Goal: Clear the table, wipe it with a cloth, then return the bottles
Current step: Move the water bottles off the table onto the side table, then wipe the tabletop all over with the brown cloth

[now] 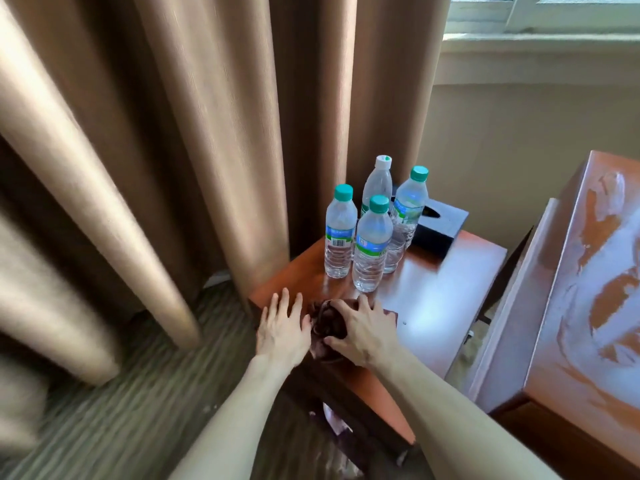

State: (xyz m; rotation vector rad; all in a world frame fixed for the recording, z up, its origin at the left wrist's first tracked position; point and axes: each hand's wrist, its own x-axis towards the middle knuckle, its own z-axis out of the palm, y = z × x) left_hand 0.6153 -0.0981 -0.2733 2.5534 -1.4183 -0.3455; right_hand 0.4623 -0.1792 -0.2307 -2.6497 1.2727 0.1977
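Reaching forward from the bottom of the view, two bare forearms meet at the near corner of a small reddish wooden table (446, 292). The right hand (363, 332) has its fingers curled round a dark brown cloth (329, 323) that is bunched on the table's near edge. The left hand (282, 329) lies flat just beside the cloth, fingers straight and a little spread, palm down on the table corner and holding nothing. A little farther onto the table from the cloth stand four clear plastic water bottles, all upright and close together. The closest one is a green-capped bottle (372, 244); a second green-capped bottle (340, 232) is just to its left, a third green-capped bottle (410, 209) is behind it to the right, and a white-capped bottle (377, 183) is at the back of the group. Beyond the bottles, at the far side of the table, sits a black tissue box (440, 225). Beige curtains (173, 133) hang behind and left of the table, and a striped carpet (138, 410) is below it. To the right of the table is a glossy wooden cabinet (588, 289), and above, far behind, a window sill (540, 39).
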